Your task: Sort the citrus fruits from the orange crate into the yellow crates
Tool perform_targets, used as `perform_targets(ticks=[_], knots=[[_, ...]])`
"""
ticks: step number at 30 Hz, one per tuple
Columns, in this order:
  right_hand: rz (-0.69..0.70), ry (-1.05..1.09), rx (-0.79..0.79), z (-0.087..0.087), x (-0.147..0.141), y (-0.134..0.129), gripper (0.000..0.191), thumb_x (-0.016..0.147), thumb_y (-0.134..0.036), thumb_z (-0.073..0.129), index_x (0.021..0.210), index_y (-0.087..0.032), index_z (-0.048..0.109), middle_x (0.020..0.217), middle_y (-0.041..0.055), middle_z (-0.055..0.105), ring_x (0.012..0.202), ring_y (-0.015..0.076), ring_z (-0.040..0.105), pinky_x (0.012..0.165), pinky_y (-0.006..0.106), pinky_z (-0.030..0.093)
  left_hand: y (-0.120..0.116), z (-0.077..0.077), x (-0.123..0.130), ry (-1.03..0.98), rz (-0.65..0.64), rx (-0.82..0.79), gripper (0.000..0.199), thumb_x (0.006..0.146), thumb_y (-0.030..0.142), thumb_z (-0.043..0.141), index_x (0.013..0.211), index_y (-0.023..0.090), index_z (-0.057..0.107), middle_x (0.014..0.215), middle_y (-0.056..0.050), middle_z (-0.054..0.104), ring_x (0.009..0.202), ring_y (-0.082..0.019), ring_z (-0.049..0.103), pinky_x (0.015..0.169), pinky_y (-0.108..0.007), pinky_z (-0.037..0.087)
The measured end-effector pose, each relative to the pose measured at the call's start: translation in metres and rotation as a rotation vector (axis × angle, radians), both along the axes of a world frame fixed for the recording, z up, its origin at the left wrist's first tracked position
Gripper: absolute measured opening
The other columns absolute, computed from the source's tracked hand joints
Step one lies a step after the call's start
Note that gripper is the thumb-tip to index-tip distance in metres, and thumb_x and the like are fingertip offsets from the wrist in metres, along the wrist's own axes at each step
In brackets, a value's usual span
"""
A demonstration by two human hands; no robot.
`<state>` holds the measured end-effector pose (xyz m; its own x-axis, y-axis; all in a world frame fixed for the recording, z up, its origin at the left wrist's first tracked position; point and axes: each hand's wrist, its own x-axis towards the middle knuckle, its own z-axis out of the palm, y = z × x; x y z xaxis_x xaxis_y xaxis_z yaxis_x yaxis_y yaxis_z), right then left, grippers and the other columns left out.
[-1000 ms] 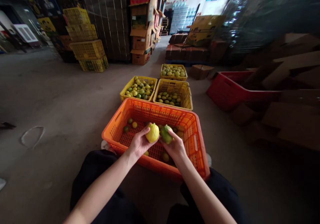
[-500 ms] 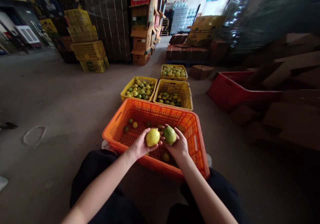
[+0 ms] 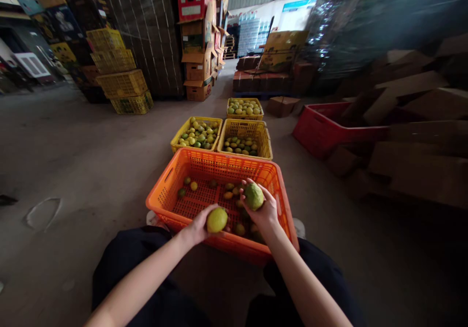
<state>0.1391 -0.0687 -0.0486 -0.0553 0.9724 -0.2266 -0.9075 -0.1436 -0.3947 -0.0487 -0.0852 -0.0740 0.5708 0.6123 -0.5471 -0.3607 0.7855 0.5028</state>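
My left hand [image 3: 199,225] is closed around a yellow lemon [image 3: 217,220], over the near rim of the orange crate [image 3: 171,213]. In my right hand [image 3: 268,211] rests a green lemon [image 3: 253,196], cupped by curled fingers above the crate's right half. Several loose lemons lie on the crate floor below, among them a small yellow lemon [image 3: 193,185] at the left and a darker green one [image 3: 181,192] beside it. My forearms hide part of the crate's near side.
Beyond the orange crate stand yellow crates of lemons: one left [image 3: 175,144], one right [image 3: 263,142], one farther back [image 3: 245,116]. A red crate [image 3: 314,132] and cardboard boxes [image 3: 413,171] are at the right. Stacked yellow crates [image 3: 122,83] stand at the back left.
My hands have moved apart. The left hand has come nearer and lower with the yellow lemon, while the right hand holds the green lemon slightly higher. The view has shifted a little.
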Motion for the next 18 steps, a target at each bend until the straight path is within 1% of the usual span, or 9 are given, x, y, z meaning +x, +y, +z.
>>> perform_targets(ticks=[3,6,8,10,12,13,15,18], knots=[[0.032,0.012,-0.007,0.0,-0.007,-0.001,0.018,0.074,-0.022,0.051,0.086,-0.015,0.063,0.078,0.0049,0.069,0.066,0.0175,0.064,0.052,0.027,0.053,0.012,0.012,-0.008,-0.043,0.214,-0.006,0.028,0.077,0.04,0.053,0.087,0.015,0.06,0.072,-0.006,0.067,0.054,-0.017,0.063,0.044,-0.023,0.048],[0.062,0.029,-0.036,-0.001,-0.012,0.0,0.015,0.073,-0.023,0.053,0.078,-0.014,0.062,0.069,0.0051,0.068,0.061,0.017,0.063,0.05,0.026,0.053,0.017,0.023,-0.014,-0.127,0.347,-0.001,0.023,0.078,0.034,0.051,0.084,0.014,0.06,0.067,-0.006,0.065,0.051,-0.014,0.061,0.043,-0.02,0.048],[0.05,0.047,-0.062,-0.003,-0.016,0.0,0.015,0.07,-0.021,0.052,0.078,-0.013,0.063,0.068,0.0064,0.068,0.063,0.0179,0.064,0.054,0.028,0.054,0.017,0.027,-0.015,-0.212,0.41,-0.017,0.022,0.077,0.03,0.051,0.082,0.012,0.061,0.067,-0.007,0.064,0.06,-0.015,0.063,0.051,-0.022,0.051],[0.002,0.066,-0.101,-0.005,-0.019,0.001,0.017,0.068,-0.017,0.051,0.079,-0.014,0.063,0.07,0.0071,0.068,0.067,0.0191,0.065,0.061,0.031,0.055,0.018,0.029,-0.013,-0.303,0.482,-0.049,0.02,0.076,0.026,0.051,0.082,0.012,0.062,0.071,-0.008,0.065,0.075,-0.019,0.065,0.065,-0.028,0.054],[-0.044,0.068,-0.126,-0.006,-0.023,0.002,0.021,0.066,-0.014,0.05,0.082,-0.015,0.063,0.073,0.0068,0.069,0.072,0.0198,0.065,0.065,0.034,0.055,0.019,0.029,-0.009,-0.377,0.55,-0.067,0.019,0.075,0.021,0.051,0.087,0.013,0.063,0.079,-0.008,0.067,0.09,-0.021,0.063,0.078,-0.034,0.052],[-0.061,0.065,-0.125,-0.006,-0.024,0.003,0.023,0.066,-0.014,0.05,0.084,-0.015,0.063,0.075,0.0066,0.069,0.074,0.0201,0.065,0.066,0.035,0.055,0.02,0.029,-0.006,-0.408,0.572,-0.064,0.021,0.074,0.019,0.051,0.09,0.013,0.063,0.085,-0.008,0.067,0.096,-0.023,0.061,0.082,-0.037,0.051],[-0.076,0.063,-0.102,-0.008,-0.027,0.003,0.025,0.067,-0.014,0.05,0.089,-0.016,0.063,0.079,0.0068,0.07,0.077,0.0208,0.065,0.067,0.036,0.055,0.023,0.028,-0.002,-0.443,0.588,-0.052,0.024,0.074,0.017,0.051,0.094,0.014,0.063,0.094,-0.008,0.066,0.104,-0.025,0.057,0.085,-0.038,0.049],[-0.074,0.087,-0.074,-0.011,-0.032,0.004,0.028,0.068,-0.016,0.05,0.093,-0.015,0.062,0.084,0.0076,0.07,0.08,0.0211,0.065,0.069,0.036,0.055,0.026,0.029,0.006,-0.454,0.609,-0.055,0.027,0.074,0.017,0.05,0.096,0.015,0.063,0.099,-0.008,0.066,0.108,-0.025,0.054,0.084,-0.036,0.049]])
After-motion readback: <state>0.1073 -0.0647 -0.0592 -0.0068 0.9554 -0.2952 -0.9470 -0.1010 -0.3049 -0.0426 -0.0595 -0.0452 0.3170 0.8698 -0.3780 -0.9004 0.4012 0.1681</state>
